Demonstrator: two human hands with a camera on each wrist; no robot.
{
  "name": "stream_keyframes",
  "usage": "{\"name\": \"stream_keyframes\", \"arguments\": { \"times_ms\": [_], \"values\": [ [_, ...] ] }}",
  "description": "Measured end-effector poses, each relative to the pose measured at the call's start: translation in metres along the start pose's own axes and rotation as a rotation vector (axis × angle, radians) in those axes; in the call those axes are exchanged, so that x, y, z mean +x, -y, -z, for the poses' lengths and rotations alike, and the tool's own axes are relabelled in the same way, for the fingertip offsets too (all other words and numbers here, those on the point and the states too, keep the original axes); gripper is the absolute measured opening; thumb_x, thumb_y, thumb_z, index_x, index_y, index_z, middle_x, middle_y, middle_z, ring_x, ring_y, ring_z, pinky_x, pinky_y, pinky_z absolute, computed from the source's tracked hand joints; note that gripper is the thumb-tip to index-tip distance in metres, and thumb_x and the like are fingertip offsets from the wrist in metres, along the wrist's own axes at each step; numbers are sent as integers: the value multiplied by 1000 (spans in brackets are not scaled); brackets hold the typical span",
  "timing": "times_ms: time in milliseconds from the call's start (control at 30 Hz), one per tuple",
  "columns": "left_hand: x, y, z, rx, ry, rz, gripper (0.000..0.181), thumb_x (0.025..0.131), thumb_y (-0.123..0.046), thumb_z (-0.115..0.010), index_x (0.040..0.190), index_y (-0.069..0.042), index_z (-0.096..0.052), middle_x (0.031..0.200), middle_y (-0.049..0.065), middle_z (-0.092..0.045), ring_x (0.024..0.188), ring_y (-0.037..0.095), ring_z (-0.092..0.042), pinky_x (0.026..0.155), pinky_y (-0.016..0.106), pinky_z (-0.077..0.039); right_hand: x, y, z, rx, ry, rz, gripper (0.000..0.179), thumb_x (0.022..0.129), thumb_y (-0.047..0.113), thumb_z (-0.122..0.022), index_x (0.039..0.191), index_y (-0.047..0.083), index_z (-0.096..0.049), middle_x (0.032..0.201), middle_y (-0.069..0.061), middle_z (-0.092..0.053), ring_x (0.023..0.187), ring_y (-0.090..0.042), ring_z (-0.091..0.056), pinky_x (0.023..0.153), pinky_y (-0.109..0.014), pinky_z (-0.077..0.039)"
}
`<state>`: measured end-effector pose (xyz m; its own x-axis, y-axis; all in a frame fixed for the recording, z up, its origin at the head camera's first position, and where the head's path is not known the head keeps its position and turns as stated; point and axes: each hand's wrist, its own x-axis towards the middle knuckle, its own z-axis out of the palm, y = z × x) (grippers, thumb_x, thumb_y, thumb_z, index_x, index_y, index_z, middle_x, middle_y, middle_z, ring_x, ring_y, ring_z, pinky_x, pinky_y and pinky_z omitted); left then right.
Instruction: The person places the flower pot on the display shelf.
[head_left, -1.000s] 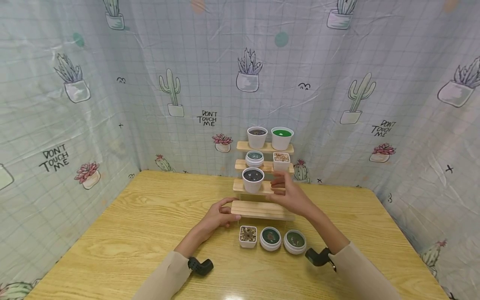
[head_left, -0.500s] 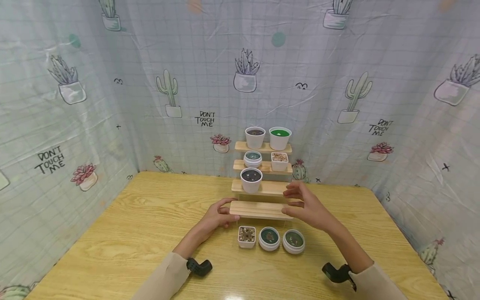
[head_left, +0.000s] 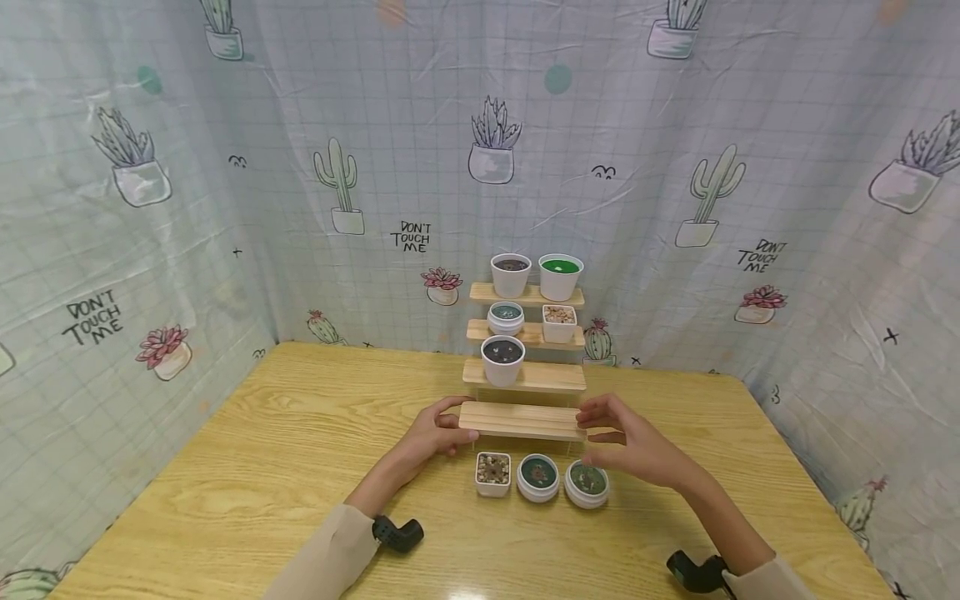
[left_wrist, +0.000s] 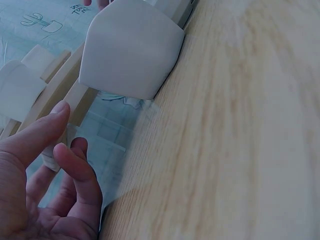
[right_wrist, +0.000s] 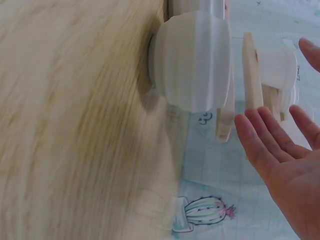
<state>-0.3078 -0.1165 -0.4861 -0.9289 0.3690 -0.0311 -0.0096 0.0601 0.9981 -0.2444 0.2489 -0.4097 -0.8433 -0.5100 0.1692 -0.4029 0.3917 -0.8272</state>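
In the head view, a wooden stand (head_left: 551,377) with four stepped boards rises from a table (head_left: 300,450) in front of a cactus-print curtain (head_left: 405,100). The person's left hand (head_left: 431,432) grips the left end of the stand's bottom board (head_left: 521,419), thumb along the front edge. The right hand (head_left: 633,446) is held at that board's right end, its fingers parted and gently bent around nothing; whether the fingertips touch the wood cannot be told. The top board carries a dark-filled pot (head_left: 511,279) and a green-filled pot (head_left: 558,283); the next one down, a low round pot (head_left: 506,323) and a pebble-filled square pot (head_left: 559,329); the third, a larger dark-filled pot (head_left: 502,371) toward its left. On the table before the stand are a front square pot (head_left: 493,475), a middle round pot (head_left: 538,479) and, below the right thumb, a right round pot (head_left: 587,492). In the left wrist view, the left thumb lies by the wood with the fingers curled opposite, near a white pot on the table. In the right wrist view, the right hand is spread wide, palm showing, beside the board ends.
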Motion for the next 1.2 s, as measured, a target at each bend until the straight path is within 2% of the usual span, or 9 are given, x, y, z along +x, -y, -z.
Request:
{"name": "stream_keyframes", "arguments": {
  "times_ms": [167, 333, 633, 900, 1200],
  "values": [
    [2, 1, 1, 0, 3, 5, 71, 87, -17, -83, 150, -19, -51, 85, 0, -68, 72, 12, -55, 62, 25, -49, -4, -4, 1, 32, 60, 9, 59, 94, 13, -76, 140, -4, -43, 137, -25, -55, 128, -49, -54, 104, -57, -50],
    [2, 2, 0, 3, 1, 5, 70, 87, -16, -83, 150, -19, -51, 87, 0, -69, 72, 12, -55, 63, 25, -49, -6, -7, 1, 24, 93, 24, 60, 93, 10, -77, 141, -3, -44, 137, -25, -55, 127, -51, -54, 103, -59, -50],
    [3, 2, 0, 1, -5, 8, 70, 87, -15, -83, 150, -19, -51, 84, -1, -66, 70, 12, -55, 62, 25, -48, -9, -10, 1, 37, 140, 29, 59, 93, 9, -76, 141, -3, -43, 137, -29, -55, 127, -42, -58, 103, -60, -50],
    [3, 2, 2, 1, -3, 8, 70, 87, -16, -83, 149, -20, -52, 83, -1, -65, 71, 12, -55, 62, 25, -49, -9, -17, 0, 68, 230, 6, 60, 91, 8, -76, 140, -4, -45, 138, -31, -53, 127, -48, -55, 103, -41, -53],
    [5, 2, 2, 1, 8, 17, 70, 86, -17, -84, 149, -19, -52, 85, -1, -67, 74, 11, -56, 63, 26, -49, -10, -23, -2, 43, 260, -19, 68, 88, 16, -83, 141, -6, -46, 138, -29, -54, 127, -43, -56, 101, -35, -53]
  ]
}}
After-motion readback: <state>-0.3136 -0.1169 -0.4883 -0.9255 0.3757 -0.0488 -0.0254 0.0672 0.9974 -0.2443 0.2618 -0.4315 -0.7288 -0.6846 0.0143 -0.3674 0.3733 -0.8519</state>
